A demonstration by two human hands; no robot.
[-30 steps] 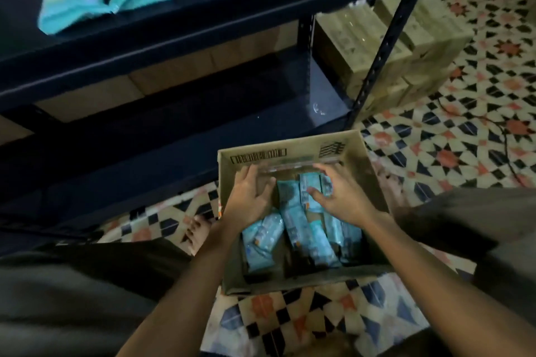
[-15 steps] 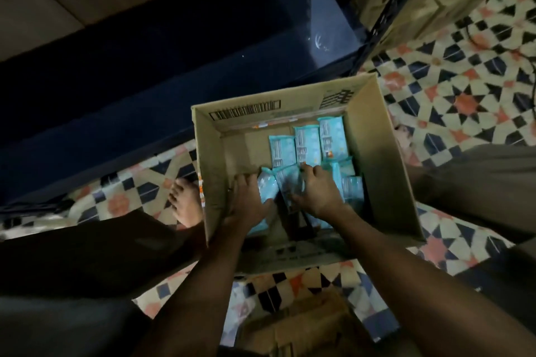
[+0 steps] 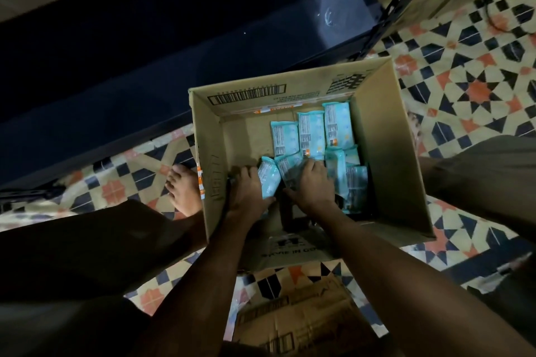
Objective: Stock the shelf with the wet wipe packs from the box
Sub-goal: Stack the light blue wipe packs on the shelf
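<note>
Both hands grip packs.

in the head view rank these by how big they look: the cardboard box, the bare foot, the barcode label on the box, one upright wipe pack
1. cardboard box
2. bare foot
3. barcode label and upright wipe pack: look alike, not ranked
</note>
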